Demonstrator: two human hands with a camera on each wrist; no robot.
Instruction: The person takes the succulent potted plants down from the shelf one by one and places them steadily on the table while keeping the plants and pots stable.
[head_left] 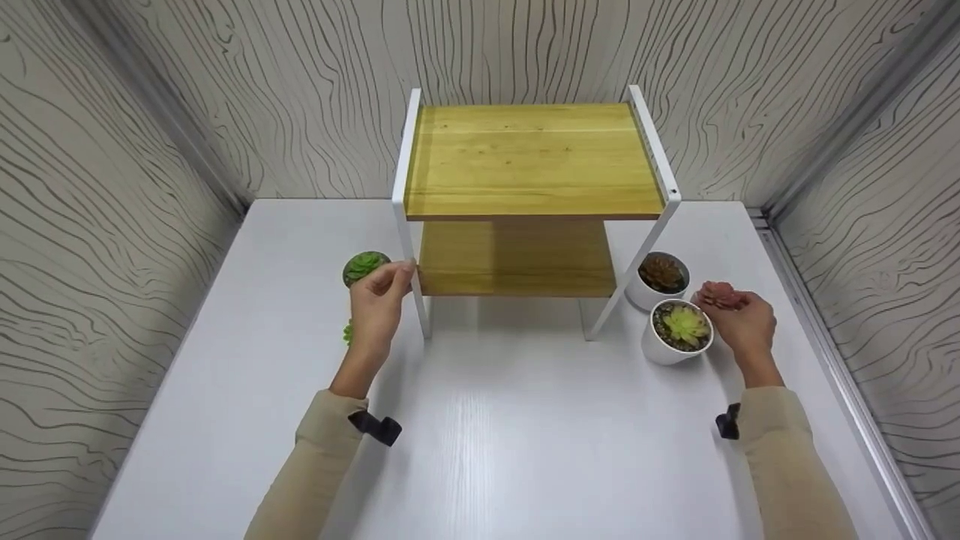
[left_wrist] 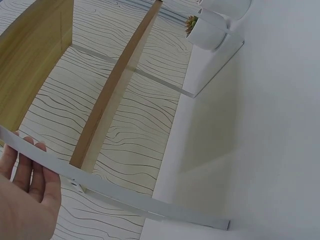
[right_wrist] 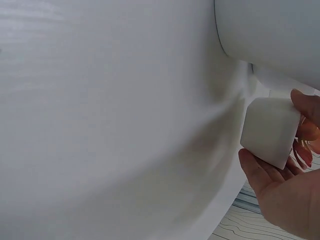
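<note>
My left hand (head_left: 374, 309) is at the left white upright of a two-tier wooden shelf (head_left: 532, 161). In the left wrist view its fingers curl behind that white upright (left_wrist: 125, 192), gripping it. Over on the right, my right hand (head_left: 746, 328) holds a small potted pink succulent (head_left: 718, 295). The right wrist view shows thumb and fingers around its white pot (right_wrist: 270, 131). Right beside that hand stands a yellow-green succulent in a white pot (head_left: 681, 330), with a dark brown succulent (head_left: 661, 274) in another pot just behind it.
A green potted succulent (head_left: 365, 266) stands left of the shelf, partly behind my left hand. More green leaves (head_left: 347, 332) show beside my left wrist, mostly hidden. The white table (head_left: 480, 442) is enclosed by patterned walls (head_left: 315, 97) at the back and sides.
</note>
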